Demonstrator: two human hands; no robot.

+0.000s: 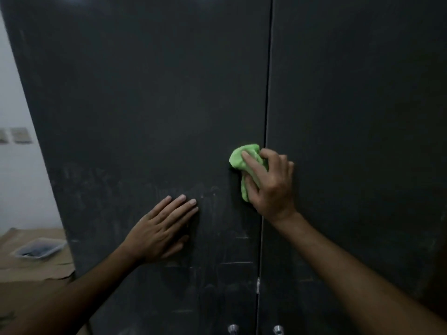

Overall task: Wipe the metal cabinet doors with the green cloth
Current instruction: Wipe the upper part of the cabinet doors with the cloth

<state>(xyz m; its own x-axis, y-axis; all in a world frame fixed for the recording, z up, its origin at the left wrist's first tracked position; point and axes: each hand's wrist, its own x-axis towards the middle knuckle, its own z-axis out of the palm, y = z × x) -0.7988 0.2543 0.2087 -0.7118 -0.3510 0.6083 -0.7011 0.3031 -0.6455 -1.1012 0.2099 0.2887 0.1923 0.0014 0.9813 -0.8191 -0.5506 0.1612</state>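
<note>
two hands meet the left cabinet door: left hand flat, open, bracing; right hand, at its 2 o'clock, clutches the bunched green cloth beside the seam. soft, light, probably best palmed whole.

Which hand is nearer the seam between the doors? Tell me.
Right. The right hand presses the green cloth at the seam; the left hand lies flat, farther left.

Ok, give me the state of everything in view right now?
Dark metal left cabinet door: closed, smudged low down.
Dark metal right cabinet door: closed.
Bunched green cloth: pressed against left door's edge.
Right hand: gripping cloth.
Left hand: flat on left door.
</note>
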